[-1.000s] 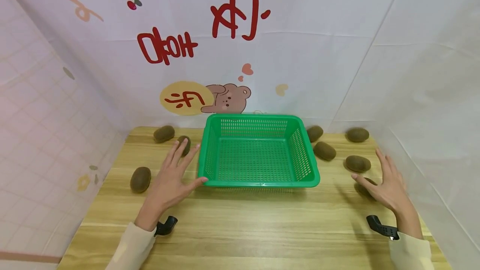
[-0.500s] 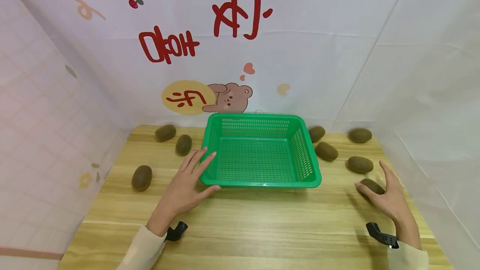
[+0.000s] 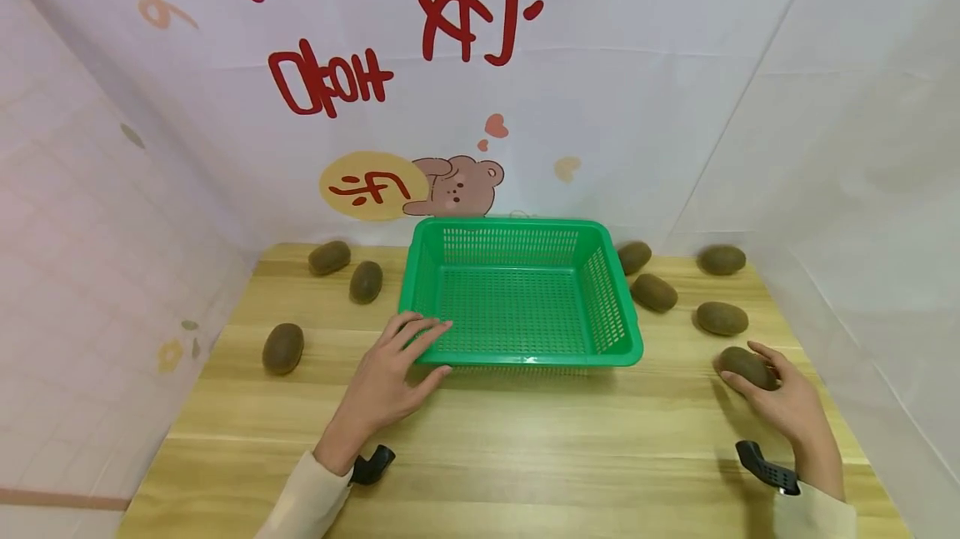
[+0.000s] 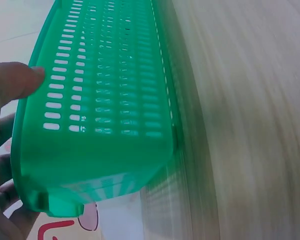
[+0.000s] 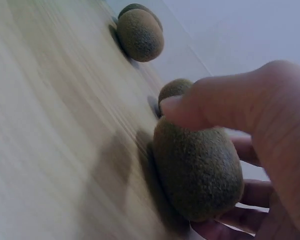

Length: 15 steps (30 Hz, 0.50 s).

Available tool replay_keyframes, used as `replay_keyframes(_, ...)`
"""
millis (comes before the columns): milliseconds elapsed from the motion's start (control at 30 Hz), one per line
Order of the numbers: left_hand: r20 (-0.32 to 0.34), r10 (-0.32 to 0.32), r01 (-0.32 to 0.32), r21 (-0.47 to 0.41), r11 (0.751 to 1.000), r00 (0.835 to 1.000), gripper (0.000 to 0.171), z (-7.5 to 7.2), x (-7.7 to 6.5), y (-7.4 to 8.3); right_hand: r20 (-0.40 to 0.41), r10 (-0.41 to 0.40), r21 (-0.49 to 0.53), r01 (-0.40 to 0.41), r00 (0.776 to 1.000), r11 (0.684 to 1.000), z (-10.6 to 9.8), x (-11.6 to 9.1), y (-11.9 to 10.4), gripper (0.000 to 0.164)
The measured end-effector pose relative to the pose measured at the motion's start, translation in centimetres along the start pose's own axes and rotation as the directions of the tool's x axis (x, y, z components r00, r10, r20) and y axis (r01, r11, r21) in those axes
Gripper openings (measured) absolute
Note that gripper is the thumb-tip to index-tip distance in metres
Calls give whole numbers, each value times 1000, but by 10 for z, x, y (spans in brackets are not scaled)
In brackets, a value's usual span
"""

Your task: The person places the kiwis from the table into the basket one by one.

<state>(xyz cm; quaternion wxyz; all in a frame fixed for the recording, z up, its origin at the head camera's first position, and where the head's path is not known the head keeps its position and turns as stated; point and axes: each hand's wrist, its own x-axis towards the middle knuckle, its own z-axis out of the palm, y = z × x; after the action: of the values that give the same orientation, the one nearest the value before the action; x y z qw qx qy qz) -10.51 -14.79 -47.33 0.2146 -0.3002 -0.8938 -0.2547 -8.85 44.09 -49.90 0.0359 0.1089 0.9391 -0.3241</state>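
Note:
A green plastic basket with perforated walls stands on the wooden table, nothing inside it. My left hand grips its front left corner, thumb outside the front wall and fingers over the rim; the left wrist view shows the thumb against the wall below the rim. At the right, my right hand holds a brown kiwi between thumb and fingers. In the right wrist view the thumb lies over the kiwi and the fingers reach round its far side; it sits close to the table.
Several more kiwis lie right of the basket, the nearest kiwi just beyond my right hand. Three lie at the left, one kiwi nearer the front. A white printed cloth wall encloses the table's back and sides.
My left hand has moved right and towards me, from the basket's left side onto its front left corner. My right hand has come down around the nearest kiwi and taken hold of it.

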Motion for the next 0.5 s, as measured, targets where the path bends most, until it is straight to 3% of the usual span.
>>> replay_keyframes(233, -74, 83, -88, -75, 993, 994, 31, 5, 5, 8, -4, 50, 12, -50, 999, 999, -6, -3, 8, 83)
replay_keyframes(500, -81, 132, -140, -98, 985, 988, 30, 2, 7, 7, -15, 45, 4, -45, 999, 999, -2, 4, 6, 83)
